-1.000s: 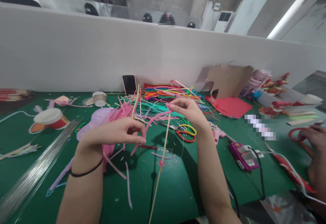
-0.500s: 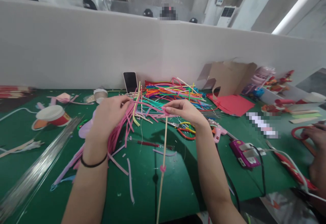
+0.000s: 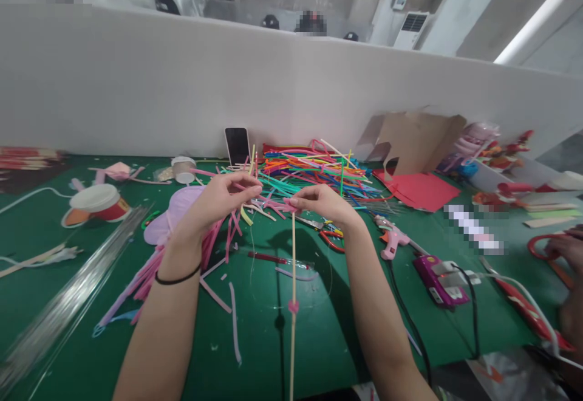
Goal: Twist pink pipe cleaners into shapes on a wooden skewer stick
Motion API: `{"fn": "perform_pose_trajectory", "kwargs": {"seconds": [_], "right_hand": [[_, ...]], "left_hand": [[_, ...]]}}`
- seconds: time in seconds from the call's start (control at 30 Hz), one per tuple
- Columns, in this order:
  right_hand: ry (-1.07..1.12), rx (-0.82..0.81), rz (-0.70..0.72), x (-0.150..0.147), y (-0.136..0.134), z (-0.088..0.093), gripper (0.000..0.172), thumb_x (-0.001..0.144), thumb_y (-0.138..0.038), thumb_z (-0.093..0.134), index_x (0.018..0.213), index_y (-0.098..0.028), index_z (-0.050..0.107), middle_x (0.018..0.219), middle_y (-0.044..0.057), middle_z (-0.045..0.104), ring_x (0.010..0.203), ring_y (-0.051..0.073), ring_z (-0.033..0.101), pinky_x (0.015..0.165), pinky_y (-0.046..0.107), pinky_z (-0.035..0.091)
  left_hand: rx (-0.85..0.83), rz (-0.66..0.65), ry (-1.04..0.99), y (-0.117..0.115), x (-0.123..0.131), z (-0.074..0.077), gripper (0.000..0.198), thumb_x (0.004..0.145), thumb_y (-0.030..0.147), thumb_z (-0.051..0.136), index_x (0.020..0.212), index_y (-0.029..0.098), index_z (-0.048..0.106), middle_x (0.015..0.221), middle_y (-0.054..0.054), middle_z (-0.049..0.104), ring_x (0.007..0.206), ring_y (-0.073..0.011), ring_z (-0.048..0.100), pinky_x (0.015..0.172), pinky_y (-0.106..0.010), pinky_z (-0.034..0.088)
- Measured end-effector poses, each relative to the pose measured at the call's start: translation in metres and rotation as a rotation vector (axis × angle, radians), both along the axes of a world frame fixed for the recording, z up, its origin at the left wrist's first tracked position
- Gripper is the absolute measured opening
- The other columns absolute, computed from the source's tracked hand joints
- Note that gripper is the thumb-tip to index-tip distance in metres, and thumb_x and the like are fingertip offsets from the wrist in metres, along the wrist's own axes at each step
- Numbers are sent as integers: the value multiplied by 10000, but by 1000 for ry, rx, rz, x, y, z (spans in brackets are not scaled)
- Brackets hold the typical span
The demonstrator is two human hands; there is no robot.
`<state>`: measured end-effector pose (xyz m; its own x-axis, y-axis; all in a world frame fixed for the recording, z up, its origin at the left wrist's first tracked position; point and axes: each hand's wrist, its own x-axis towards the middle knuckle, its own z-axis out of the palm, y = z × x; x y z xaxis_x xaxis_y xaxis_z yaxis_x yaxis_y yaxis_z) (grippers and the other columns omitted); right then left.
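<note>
My right hand (image 3: 319, 203) pinches the top of a thin wooden stick (image 3: 293, 261), where pink pipe cleaner is wound around it. Lower on the stick sits a small pink knot (image 3: 293, 307). My left hand (image 3: 232, 197) is just left of it, thumb and fingers closed around a pink pipe cleaner (image 3: 203, 172) whose loose end sticks out to the left behind the hand; its stretch between the hands is hard to make out. Under and beside my left wrist lie a bundle of pink pipe cleaners (image 3: 212, 243) and a lilac flat piece (image 3: 182, 203).
Behind the hands is a heap of coloured pipe cleaners (image 3: 314, 167) with a phone (image 3: 237, 146) leaning nearby. To the right lie scissors (image 3: 331, 240), a pink glue gun (image 3: 392, 237) and a purple power strip (image 3: 439, 282). Another person's hand (image 3: 565, 249) holds red-handled scissors at the far right.
My left hand has moved right, closer to my right hand, and the pink pipe cleaner's end now shows on its left. My right hand stays at the stick's top. The view has shifted slightly.
</note>
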<state>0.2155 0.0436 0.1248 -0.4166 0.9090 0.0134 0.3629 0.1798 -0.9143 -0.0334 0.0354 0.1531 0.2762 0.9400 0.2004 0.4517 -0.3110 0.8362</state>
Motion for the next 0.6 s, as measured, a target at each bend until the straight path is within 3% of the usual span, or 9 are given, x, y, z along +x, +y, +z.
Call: {"fn": "perform_pose_trajectory", "kwargs": {"seconds": [0.27, 0.6], "right_hand": [[45, -90, 202, -2, -1, -5, 287, 735, -367, 740, 949, -176, 724, 855, 26, 720, 775, 149, 640, 738, 270, 492], [5, -4, 240, -14, -9, 6, 256, 763, -365, 706, 904, -151, 725, 827, 19, 711, 775, 160, 621, 736, 275, 473]], "left_hand": [[-1, -12, 76, 8, -13, -6, 311, 756, 469, 669, 875, 184, 710, 908, -52, 734, 790, -196, 675, 679, -266, 523], [142, 48, 33, 5, -17, -2, 346, 743, 450, 701, 959, 181, 684, 839, -46, 723, 754, -195, 678, 696, -283, 535]]}}
